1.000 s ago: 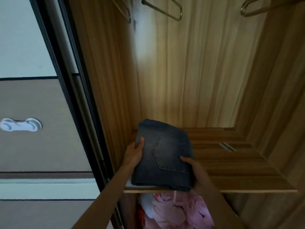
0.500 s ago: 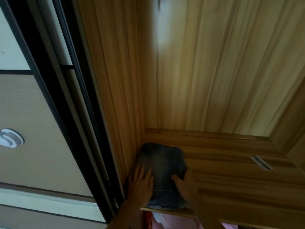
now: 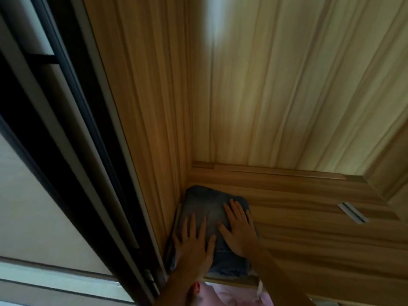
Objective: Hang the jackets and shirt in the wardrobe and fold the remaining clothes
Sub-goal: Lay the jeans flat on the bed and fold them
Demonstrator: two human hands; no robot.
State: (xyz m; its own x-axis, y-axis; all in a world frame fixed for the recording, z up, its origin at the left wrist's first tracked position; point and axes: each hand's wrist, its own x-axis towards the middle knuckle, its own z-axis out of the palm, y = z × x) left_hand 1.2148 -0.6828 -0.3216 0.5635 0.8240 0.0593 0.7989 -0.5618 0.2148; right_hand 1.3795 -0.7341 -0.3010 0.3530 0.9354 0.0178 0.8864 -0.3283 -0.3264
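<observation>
Folded grey-blue jeans lie on the wooden wardrobe shelf, pushed into its back left corner against the side panel. My left hand presses flat on the near left part of the jeans, fingers spread. Beside it, my right hand lies flat on the right half, its fingers straight and pointing toward the back wall. Neither hand grips the fabric.
Pink clothing shows in the compartment below the shelf's front edge. A small metal fitting sits on the shelf to the right. The dark sliding-door track runs along the left, and the wooden back wall rises behind.
The jeans went from held at the shelf's front edge to lying in the back left corner. Both hands let go of the sides and now press flat on top.
</observation>
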